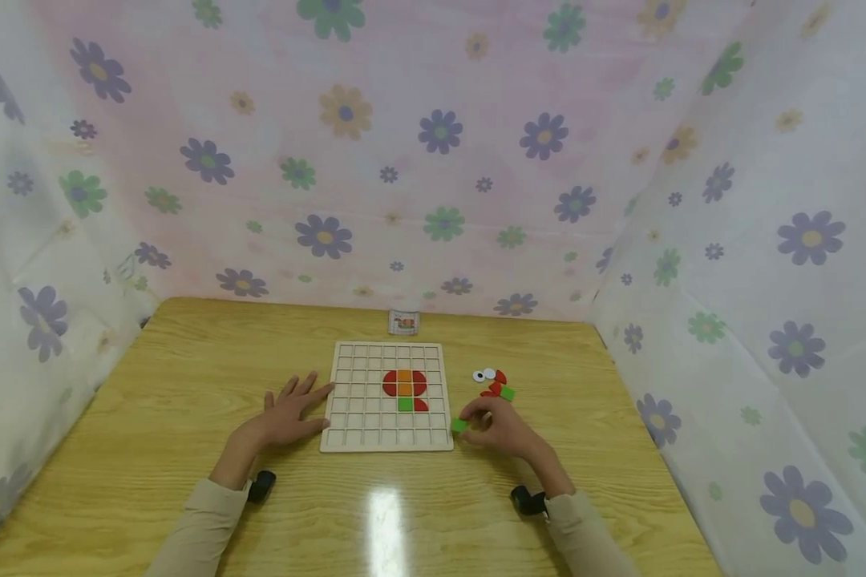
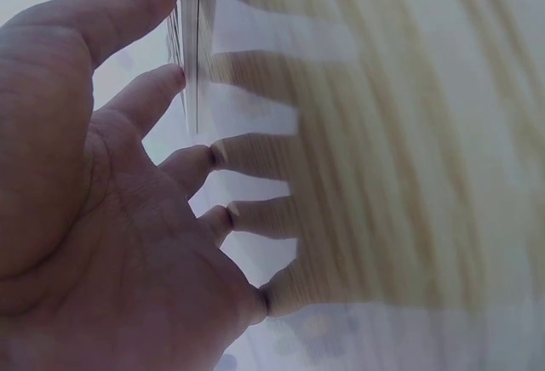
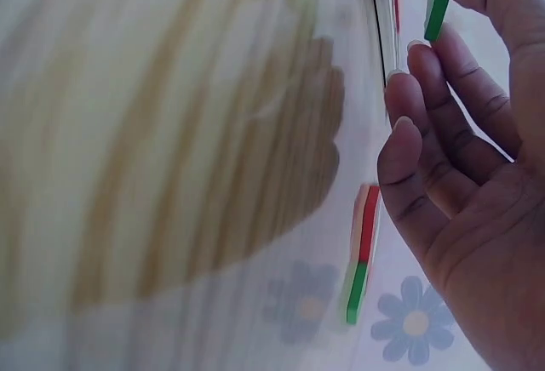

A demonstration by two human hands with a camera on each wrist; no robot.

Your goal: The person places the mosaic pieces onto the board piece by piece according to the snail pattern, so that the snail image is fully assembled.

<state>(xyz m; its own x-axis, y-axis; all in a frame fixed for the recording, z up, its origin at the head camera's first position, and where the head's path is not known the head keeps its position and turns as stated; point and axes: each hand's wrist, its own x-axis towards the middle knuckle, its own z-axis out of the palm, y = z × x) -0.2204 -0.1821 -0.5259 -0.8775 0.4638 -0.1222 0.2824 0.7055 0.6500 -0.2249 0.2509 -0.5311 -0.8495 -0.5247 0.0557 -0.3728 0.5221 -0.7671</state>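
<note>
A pale wooden grid board [image 1: 354,410] lies flat on the table. On it, orange squares [image 1: 404,383] sit between rounded red pieces [image 1: 419,383], with a green square [image 1: 405,405] and a red quarter piece [image 1: 420,405] below. My left hand [image 1: 283,417] rests on the table with fingers spread, its thumb and a fingertip at the board's left edge. Between thumb and forefinger my right hand [image 1: 503,429] pinches a green square tile [image 1: 459,425], just off the board's right edge. In the right wrist view, the held tile [image 3: 437,15] is seen edge-on and the other fingers bend loosely.
Loose pieces lie beyond my right hand: a white disc with a black dot [image 1: 479,376], a plain white piece [image 1: 489,373], several red pieces [image 1: 501,376] and a green square [image 1: 507,393]. Behind the board stands a small picture card [image 1: 404,323]. Flowered cloth [image 1: 440,176] encloses the table.
</note>
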